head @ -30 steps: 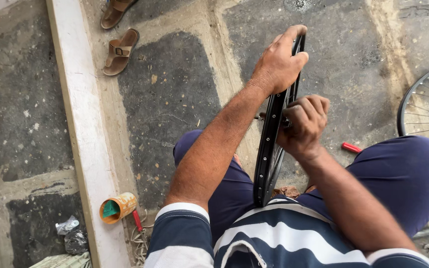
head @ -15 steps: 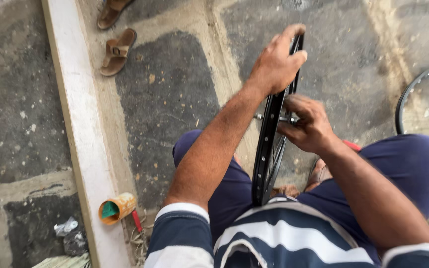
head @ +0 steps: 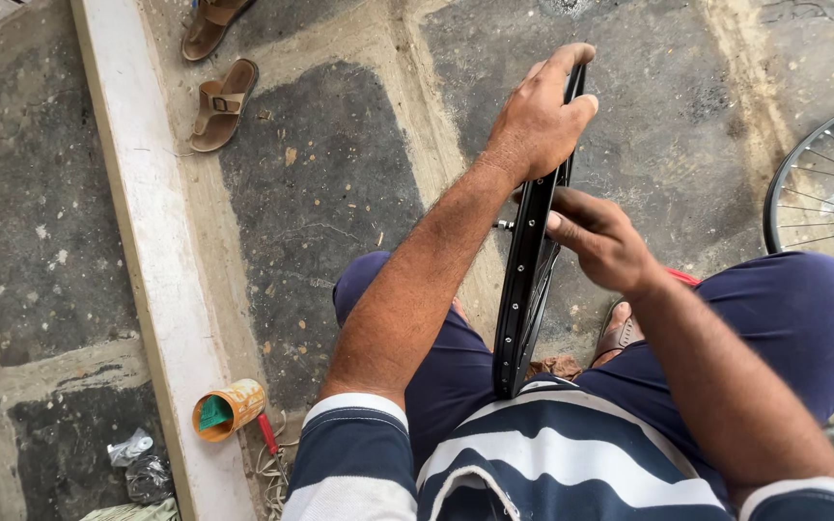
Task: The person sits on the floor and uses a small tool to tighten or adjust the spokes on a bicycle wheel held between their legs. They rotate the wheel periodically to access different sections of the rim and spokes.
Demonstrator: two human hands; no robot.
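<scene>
your left hand [head: 538,121] grips the top of the upright rim [head: 530,260] between your knees; your right hand [head: 598,238], fist now loosened, pinches at its side. left of the rim, a tipped can [head: 229,409] shows green inside.

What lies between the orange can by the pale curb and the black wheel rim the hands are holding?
In the head view, between the orange can and the black rim lie a patch of dark paved floor and the person's left forearm and blue-clad left knee.

The person wears a short-sleeved shirt [head: 533,453] with broad navy and white stripes, dark blue trousers [head: 803,318], and a brown sandal [head: 618,333]; both forearms are bare.
</scene>
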